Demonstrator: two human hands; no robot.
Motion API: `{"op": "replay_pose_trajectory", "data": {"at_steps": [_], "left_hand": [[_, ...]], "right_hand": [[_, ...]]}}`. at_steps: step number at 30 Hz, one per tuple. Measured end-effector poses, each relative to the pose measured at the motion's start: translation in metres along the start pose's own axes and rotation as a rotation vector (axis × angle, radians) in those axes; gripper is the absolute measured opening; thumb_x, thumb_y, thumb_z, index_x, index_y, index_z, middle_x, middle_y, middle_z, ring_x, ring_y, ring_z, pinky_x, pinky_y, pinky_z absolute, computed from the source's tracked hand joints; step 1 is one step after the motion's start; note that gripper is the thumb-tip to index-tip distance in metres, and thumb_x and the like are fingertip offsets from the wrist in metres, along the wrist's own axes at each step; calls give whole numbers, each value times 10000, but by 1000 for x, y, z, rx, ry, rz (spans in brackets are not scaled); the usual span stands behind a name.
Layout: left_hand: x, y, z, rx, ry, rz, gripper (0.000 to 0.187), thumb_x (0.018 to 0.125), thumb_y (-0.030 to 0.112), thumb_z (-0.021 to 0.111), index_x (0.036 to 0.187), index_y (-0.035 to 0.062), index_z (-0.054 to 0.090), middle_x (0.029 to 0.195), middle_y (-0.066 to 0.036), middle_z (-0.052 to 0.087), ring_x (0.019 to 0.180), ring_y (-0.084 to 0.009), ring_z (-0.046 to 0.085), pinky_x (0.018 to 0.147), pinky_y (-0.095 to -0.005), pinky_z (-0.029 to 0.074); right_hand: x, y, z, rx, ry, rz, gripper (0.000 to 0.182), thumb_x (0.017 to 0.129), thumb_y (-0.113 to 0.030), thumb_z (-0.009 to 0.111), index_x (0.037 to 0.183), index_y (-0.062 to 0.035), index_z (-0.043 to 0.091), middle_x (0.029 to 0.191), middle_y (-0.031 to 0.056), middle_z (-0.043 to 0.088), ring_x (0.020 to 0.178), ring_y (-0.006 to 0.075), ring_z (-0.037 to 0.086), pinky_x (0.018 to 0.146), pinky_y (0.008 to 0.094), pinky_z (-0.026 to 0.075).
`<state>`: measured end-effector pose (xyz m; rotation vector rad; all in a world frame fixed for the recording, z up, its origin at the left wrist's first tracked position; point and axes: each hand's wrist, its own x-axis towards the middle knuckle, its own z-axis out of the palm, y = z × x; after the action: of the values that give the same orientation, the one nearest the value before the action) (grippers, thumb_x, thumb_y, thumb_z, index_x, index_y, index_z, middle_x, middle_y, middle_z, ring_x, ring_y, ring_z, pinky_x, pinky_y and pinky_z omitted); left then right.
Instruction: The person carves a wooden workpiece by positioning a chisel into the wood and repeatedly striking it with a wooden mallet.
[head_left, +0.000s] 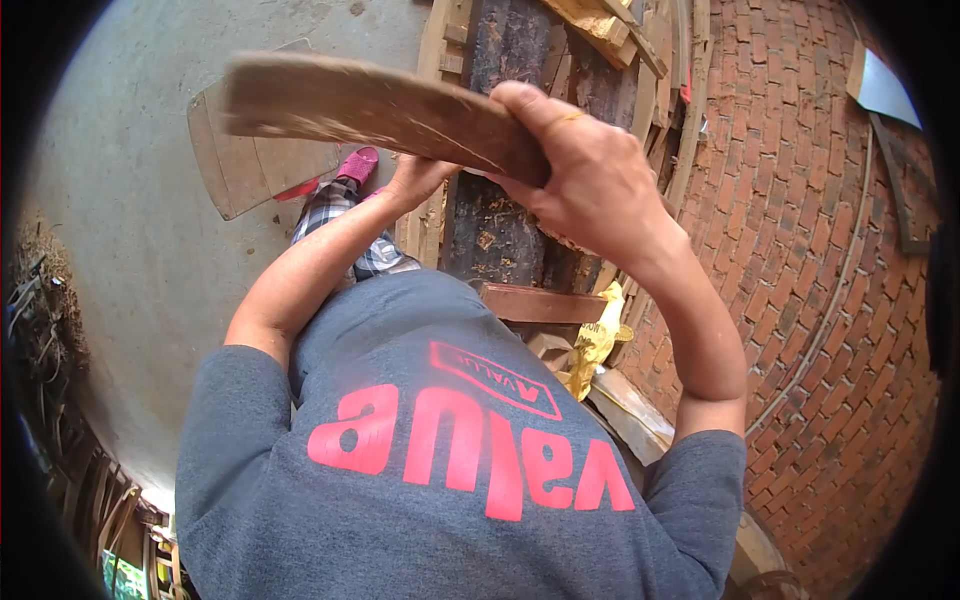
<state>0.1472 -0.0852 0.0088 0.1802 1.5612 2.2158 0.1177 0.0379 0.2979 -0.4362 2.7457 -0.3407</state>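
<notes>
A worn wooden board (370,110) is held up in front of my body, its narrow edge and one face showing. My right hand (590,170) wraps around its right end, thumb over the top edge. Below the middle of the board, my left hand (422,178) supports it from behind; most of its fingers are hidden. Beneath the raised board, a dark, rough beam (490,235) lies with wood chips on it.
Another flat wooden board (225,165) is on the concrete floor (130,250), near my pink slipper (360,163). Stacked timber (655,90) lines a brick wall (790,200). A reddish-brown wood piece (540,304) and a yellow plastic bag (597,345) are close to my body.
</notes>
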Motion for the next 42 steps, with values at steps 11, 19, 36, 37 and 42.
{"op": "replay_pose_trajectory", "data": {"at_steps": [11,19,36,37,42], "left_hand": [[10,-9,-22,-133,4,-330,352,856,122,711,1183,57,599,1152,-49,632,1002,-131,590,874,-265,473],[19,-41,-32,-585,22,-555,255,894,112,679,1135,73,604,1093,-71,642,1011,-171,628,914,-308,540],[5,-3,15,188,-37,30,324,839,120,745,1115,83,580,1060,-22,597,949,-121,573,830,-295,488],[8,-3,14,283,-20,49,364,839,143,749,1156,77,582,1120,-46,608,1006,-151,578,867,-331,488],[34,-27,-16,-352,45,-387,255,894,121,662,1129,40,601,1109,-76,642,1018,-173,610,899,-337,524]], "right_hand": [[23,-3,12,88,10,5,489,802,-298,760,1220,-193,531,965,123,683,850,293,693,730,407,554],[17,31,26,-137,-421,371,512,803,-300,750,1248,-189,521,1035,111,691,973,259,679,887,436,515],[-6,-13,-16,-21,281,-88,529,776,-241,753,1248,-201,518,908,109,663,843,278,685,707,409,556],[-7,-8,-8,-20,284,-84,529,776,-241,753,1248,-201,518,908,109,663,843,278,685,707,409,556],[-14,32,24,-211,-109,118,519,783,-241,738,1249,-190,513,959,125,665,879,324,669,758,450,531]]}}
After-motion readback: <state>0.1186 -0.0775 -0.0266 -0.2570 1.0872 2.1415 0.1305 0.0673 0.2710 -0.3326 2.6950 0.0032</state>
